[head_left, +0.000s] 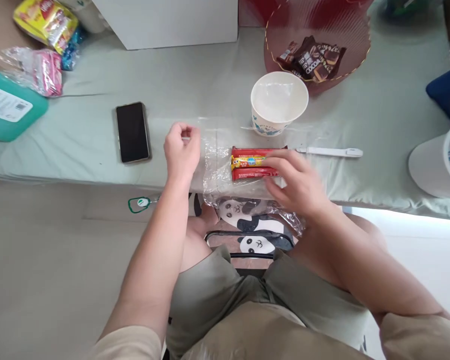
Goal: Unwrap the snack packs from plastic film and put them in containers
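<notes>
A clear plastic bag (219, 170) lies over the near edge of the pale green table (195, 85) and hangs down toward my lap. My left hand (182, 152) is closed, pinching the bag's upper left corner. A red and yellow snack packet (249, 162) lies on or in the bag; I cannot tell which. My right hand (298, 182) rests with curled fingers on the packet's right end, slightly blurred. A white paper cup (279, 102) stands just behind the packet, with a white strip (332, 152) to its right.
A black phone (132, 132) lies left of my left hand. A red basket (318, 40) with cocoa snack packs sits at the back right, a white box (168, 22) behind. Snack bags (45, 22) and a teal pack (7, 107) are far left. A panda-print bag (253, 235) is between my knees.
</notes>
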Motion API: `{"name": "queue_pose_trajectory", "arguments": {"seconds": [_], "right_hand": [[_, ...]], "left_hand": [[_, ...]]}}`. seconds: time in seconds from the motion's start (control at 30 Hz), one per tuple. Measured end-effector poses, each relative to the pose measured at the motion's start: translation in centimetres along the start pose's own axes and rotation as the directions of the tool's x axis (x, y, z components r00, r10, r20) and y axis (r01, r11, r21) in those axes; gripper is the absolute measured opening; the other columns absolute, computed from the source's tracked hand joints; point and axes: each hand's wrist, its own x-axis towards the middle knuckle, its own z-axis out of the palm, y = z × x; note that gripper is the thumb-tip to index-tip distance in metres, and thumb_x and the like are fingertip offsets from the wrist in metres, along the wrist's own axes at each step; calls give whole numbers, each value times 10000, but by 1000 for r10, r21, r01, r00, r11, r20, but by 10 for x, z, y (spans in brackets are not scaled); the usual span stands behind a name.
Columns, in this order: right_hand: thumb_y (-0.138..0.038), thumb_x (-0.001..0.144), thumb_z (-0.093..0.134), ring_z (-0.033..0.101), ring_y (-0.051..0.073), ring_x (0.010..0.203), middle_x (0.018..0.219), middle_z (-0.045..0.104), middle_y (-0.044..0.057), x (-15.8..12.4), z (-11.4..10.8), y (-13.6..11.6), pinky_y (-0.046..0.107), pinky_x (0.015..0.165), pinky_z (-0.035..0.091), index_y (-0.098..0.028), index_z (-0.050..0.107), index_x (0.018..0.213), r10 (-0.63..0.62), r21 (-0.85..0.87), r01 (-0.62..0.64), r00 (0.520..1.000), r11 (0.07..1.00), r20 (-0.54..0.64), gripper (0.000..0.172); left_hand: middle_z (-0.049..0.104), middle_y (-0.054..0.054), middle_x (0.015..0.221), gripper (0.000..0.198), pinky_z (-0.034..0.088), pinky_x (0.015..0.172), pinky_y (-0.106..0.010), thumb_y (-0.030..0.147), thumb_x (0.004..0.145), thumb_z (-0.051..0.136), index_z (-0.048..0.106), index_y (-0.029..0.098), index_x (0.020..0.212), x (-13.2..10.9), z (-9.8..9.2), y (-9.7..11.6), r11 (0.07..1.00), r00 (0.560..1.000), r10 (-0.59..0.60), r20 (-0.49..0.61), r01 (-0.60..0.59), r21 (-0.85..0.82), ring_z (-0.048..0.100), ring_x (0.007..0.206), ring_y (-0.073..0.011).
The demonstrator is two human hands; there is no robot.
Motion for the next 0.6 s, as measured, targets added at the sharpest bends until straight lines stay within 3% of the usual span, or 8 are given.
{"name": "queue_pose_trajectory", "arguments": {"seconds": [0.07, 0.13, 0.27, 0.43, 0.6], "right_hand": [[-229, 910, 592, 625, 333, 1248, 1393, 631, 163, 0, 10, 0, 499, 1007, 529, -217, 604, 1332, 93, -27, -90, 979, 996, 180, 423], [-294, 883, 618, 568, 380, 1319, 1491, 562, 191, 2, 15, 5, 545, 1045, 487, -192, 572, 1404, 205, -102, -184, 938, 978, 279, 534], [-341, 857, 616, 590, 392, 1217, 1373, 632, 185, 11, 12, 10, 537, 987, 462, -196, 536, 1466, 332, -210, -268, 862, 940, 384, 631], [-306, 798, 618, 588, 381, 1127, 1215, 654, 173, 15, 5, 5, 492, 917, 441, -185, 545, 1455, 363, -279, -262, 832, 924, 420, 673], [-409, 814, 642, 620, 310, 954, 1105, 641, 135, 16, -4, 13, 412, 799, 458, -201, 664, 1241, 355, -178, -307, 830, 935, 431, 475]], "left_hand": [[702, -44, 1115, 280, 526, 807, -284, 259, 882, 720, 604, 258, 1137, -1, 3, -6, 996, 994, 85, 71, -84, -16, 668, 916, -159], [703, -43, 1145, 484, 535, 794, -276, 230, 860, 742, 543, 294, 1296, -3, 7, -9, 991, 972, 135, 192, -130, -37, 687, 920, -155], [730, 0, 920, 391, 533, 697, -255, 153, 889, 647, 585, 281, 1253, -7, 14, -3, 993, 956, 120, 267, -116, -29, 664, 713, -124], [750, 1, 893, 344, 542, 734, -242, 87, 864, 629, 641, 245, 1169, -7, 17, 6, 993, 958, 121, 260, -117, -30, 683, 781, -128], [748, 4, 866, 329, 549, 761, -254, 118, 868, 648, 670, 241, 1172, -11, 20, 4, 987, 925, 155, 346, -160, -15, 664, 753, -127]]}}
